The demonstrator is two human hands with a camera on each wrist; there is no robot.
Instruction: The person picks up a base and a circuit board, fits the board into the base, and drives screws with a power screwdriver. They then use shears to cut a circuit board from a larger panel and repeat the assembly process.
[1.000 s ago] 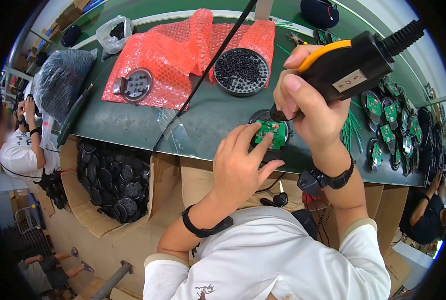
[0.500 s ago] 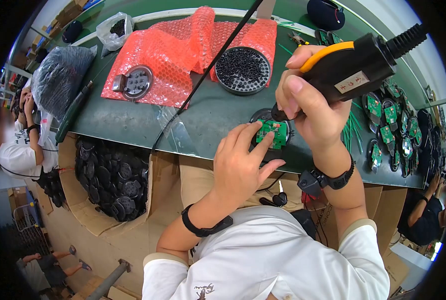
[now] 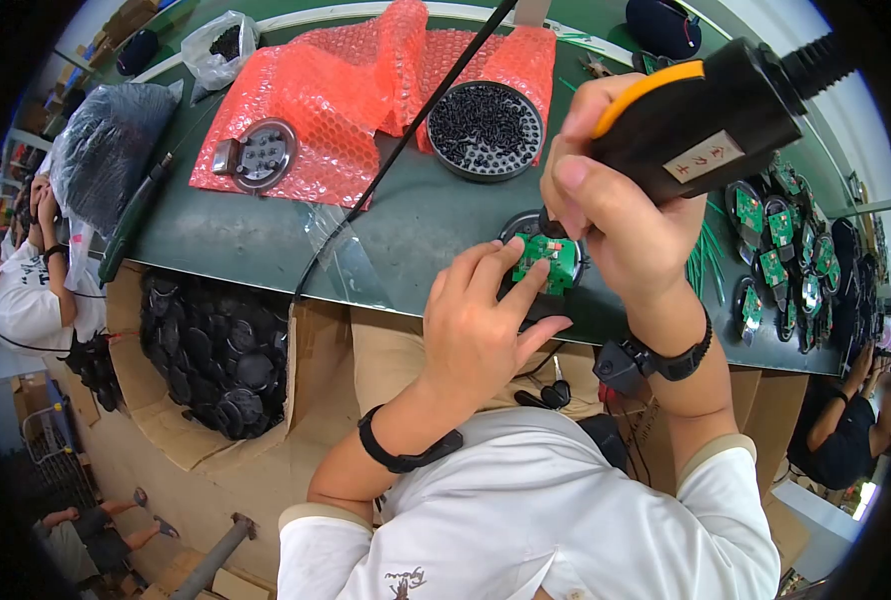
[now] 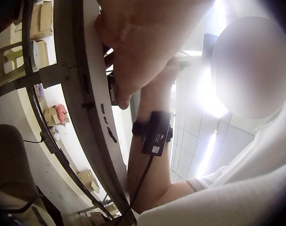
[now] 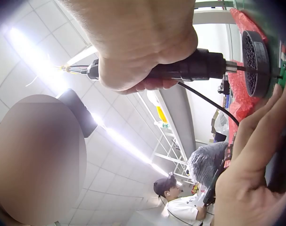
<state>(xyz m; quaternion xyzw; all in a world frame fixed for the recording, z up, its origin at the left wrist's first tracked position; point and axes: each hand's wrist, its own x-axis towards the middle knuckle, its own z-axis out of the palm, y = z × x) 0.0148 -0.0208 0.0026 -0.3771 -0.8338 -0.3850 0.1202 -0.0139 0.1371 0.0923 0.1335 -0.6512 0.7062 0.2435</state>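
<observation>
Since a second ago, the head view has shifted slightly, lifting the red bubble wrap (image 3: 341, 85) in it, while the left hand (image 3: 481, 320) and right hand (image 3: 626, 215) keep almost the same places. The green bench (image 3: 211, 230) carries everything, the wrap towards its far edge. The right hand's fingers curl round a black driver (image 3: 701, 130); the left hand clasps nothing visible, its extended fingers resting on the green circuit board (image 3: 566, 262). A round tray (image 3: 486, 178) of small black screws (image 3: 481, 125) (they look like screws, anyway) stands at the wrap's right side. The board lies over a black round housing (image 3: 522, 222), close to the bench's near edge, right of its middle.

Smallest is the bit (image 5: 265, 73). It could, I judge, skid onto a fingertip or scratch the board if the driver leans or the board creeps under that light hold. The right wrist view shows the bit reaching towards the board, contact unclear; the head view hides it but shows the board's face, which the left wrist view lacks.
</observation>
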